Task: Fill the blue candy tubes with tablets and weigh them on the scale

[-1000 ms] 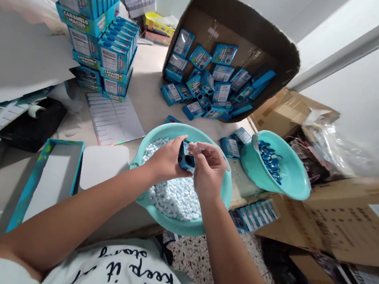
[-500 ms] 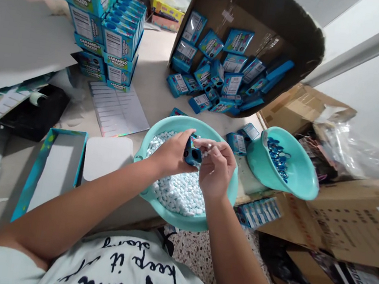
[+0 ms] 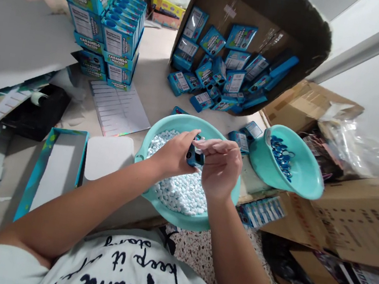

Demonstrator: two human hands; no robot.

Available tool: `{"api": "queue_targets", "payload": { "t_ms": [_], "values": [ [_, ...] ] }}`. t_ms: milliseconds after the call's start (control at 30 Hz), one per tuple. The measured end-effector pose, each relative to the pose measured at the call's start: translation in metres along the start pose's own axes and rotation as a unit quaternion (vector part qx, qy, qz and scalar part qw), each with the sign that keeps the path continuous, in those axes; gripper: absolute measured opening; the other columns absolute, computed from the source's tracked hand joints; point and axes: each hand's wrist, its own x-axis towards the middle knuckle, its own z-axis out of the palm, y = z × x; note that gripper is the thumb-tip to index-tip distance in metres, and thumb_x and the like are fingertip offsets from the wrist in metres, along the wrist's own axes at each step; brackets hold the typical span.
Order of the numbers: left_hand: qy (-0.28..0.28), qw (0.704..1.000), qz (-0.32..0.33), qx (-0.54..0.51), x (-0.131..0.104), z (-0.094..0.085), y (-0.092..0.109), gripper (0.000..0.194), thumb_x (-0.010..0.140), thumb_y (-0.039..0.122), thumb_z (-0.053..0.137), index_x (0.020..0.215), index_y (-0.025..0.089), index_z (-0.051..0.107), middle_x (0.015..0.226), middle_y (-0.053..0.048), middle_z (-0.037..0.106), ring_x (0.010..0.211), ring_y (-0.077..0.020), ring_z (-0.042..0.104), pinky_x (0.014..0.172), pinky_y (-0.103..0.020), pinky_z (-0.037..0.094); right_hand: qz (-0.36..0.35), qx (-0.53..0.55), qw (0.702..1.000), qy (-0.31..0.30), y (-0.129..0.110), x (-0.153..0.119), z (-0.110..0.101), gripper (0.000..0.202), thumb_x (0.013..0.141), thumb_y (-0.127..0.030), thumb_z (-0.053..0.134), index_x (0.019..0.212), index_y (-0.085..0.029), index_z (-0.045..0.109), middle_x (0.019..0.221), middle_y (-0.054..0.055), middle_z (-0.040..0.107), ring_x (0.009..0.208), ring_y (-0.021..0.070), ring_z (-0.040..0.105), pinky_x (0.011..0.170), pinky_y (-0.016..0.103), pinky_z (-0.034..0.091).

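Observation:
Over a turquoise basin (image 3: 232, 194) of white candies (image 3: 182, 192), my left hand (image 3: 173, 155) grips a small blue box (image 3: 193, 156), its fingers wrapped round the far side. My right hand (image 3: 222, 165) is against the box's right side, palm turned toward it, fingers curved together over its top. Whether candies lie in that palm is hidden. Beyond the basin, a tipped cardboard carton (image 3: 264, 11) holds several blue boxes (image 3: 239, 37). A smaller turquoise bowl (image 3: 306, 177) with shiny blue pieces (image 3: 281, 156) stands to the right.
Stacked blue display boxes (image 3: 119, 40) stand at the back left. An open blue tray (image 3: 55, 170) and a white lid-like piece (image 3: 108, 158) lie left of the basin. Two blue boxes (image 3: 239, 141) sit between basin and bowl. Cardboard boxes (image 3: 354, 221) fill the right side.
My right hand's fingers have gone from pinching white candies beside the box to lying together over its top. My left hand still holds the box, slightly further right. The view has shifted slightly.

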Motion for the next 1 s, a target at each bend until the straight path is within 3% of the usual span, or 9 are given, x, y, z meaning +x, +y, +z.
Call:
{"api": "queue_targets", "payload": {
  "t_ms": [100, 167, 267, 467, 567, 733, 900, 1000],
  "values": [
    [0.013, 1.0, -0.002, 0.004, 0.0, -0.001, 0.002, 0.101, 0.062, 0.019, 0.092, 0.148, 0.013, 0.041, 0.139, -0.02, 0.058, 0.133, -0.0381, 0.055, 0.11, -0.052, 0.048, -0.016, 0.002, 1.0, 0.002, 0.002, 0.001, -0.003, 0.037, 0.098, -0.061, 0.045, 0.088, -0.027, 0.056, 0.074, 0.003, 0.07, 0.09, 0.0267, 0.074, 0.09, 0.048, 0.058],
    [0.022, 1.0, -0.005, 0.006, 0.0, -0.001, 0.003, 0.1, 0.063, 0.021, 0.092, 0.148, 0.016, 0.04, 0.14, -0.018, 0.057, 0.135, -0.0378, 0.053, 0.112, -0.052, 0.047, -0.018, -0.041, 0.998, 0.039, 0.005, 0.005, -0.007, 0.036, 0.099, -0.059, 0.045, 0.092, -0.027, 0.058, 0.082, 0.004, 0.073, 0.095, 0.026, 0.074, 0.094, 0.048, 0.057],
    [0.037, 0.999, -0.01, 0.006, -0.001, -0.001, 0.003, 0.1, 0.064, 0.019, 0.091, 0.149, 0.02, 0.04, 0.142, -0.017, 0.056, 0.137, -0.0378, 0.051, 0.116, -0.053, 0.043, 0.017, -0.133, 0.988, 0.079, 0.01, 0.01, -0.014, 0.027, 0.094, -0.053, 0.057, 0.096, -0.027, 0.063, 0.097, 0.005, 0.075, 0.102, 0.0244, 0.072, 0.097, 0.045, 0.056],
    [0.058, 0.998, -0.017, 0.006, -0.001, -0.002, 0.0, 0.098, 0.064, 0.016, 0.089, 0.149, 0.021, 0.039, 0.14, -0.016, 0.056, 0.136, -0.0381, 0.052, 0.116, -0.054, 0.042, -0.007, -0.302, 0.953, -0.033, 0.005, 0.011, -0.021, 0.02, 0.086, -0.042, 0.07, 0.075, -0.025, 0.072, 0.086, 0.006, 0.068, 0.081, 0.0219, 0.065, 0.071, 0.035, 0.057],
    [0.057, 0.998, -0.028, 0.009, -0.002, -0.004, 0.001, 0.098, 0.065, 0.017, 0.089, 0.149, 0.019, 0.038, 0.141, -0.018, 0.055, 0.136, -0.0382, 0.052, 0.116, -0.053, 0.043, -0.017, -0.276, 0.96, -0.05, 0.003, 0.012, -0.024, 0.027, 0.09, -0.043, 0.068, 0.071, -0.026, 0.073, 0.084, 0.004, 0.066, 0.082, 0.0215, 0.065, 0.076, 0.036, 0.055],
    [0.031, 0.999, -0.011, 0.008, -0.002, -0.004, 0.005, 0.098, 0.065, 0.017, 0.09, 0.149, 0.017, 0.039, 0.144, -0.018, 0.054, 0.139, -0.0381, 0.05, 0.116, -0.051, 0.044, -0.003, -0.221, 0.974, -0.051, 0.007, 0.016, -0.03, 0.039, 0.1, -0.056, 0.05, 0.096, -0.029, 0.079, 0.118, 0.005, 0.069, 0.114, 0.0262, 0.064, 0.093, 0.041, 0.053],
    [0.032, 0.999, -0.015, 0.0, -0.003, -0.004, 0.005, 0.097, 0.065, 0.018, 0.089, 0.148, 0.018, 0.04, 0.143, -0.017, 0.055, 0.138, -0.0387, 0.051, 0.115, -0.053, 0.044, -0.05, -0.26, 0.962, -0.07, 0.003, 0.014, -0.028, 0.052, 0.102, -0.059, 0.046, 0.08, -0.027, 0.08, 0.093, 0.006, 0.073, 0.096, 0.0248, 0.068, 0.092, 0.043, 0.053],
    [0.047, 0.999, -0.023, -0.002, -0.002, -0.004, 0.004, 0.097, 0.064, 0.018, 0.09, 0.148, 0.02, 0.04, 0.144, -0.017, 0.054, 0.138, -0.0385, 0.051, 0.116, -0.054, 0.043, -0.043, -0.211, 0.976, -0.039, 0.008, 0.015, -0.034, 0.052, 0.103, -0.06, 0.043, 0.084, -0.027, 0.08, 0.102, 0.006, 0.073, 0.102, 0.0251, 0.068, 0.094, 0.043, 0.053]
  ]
}}
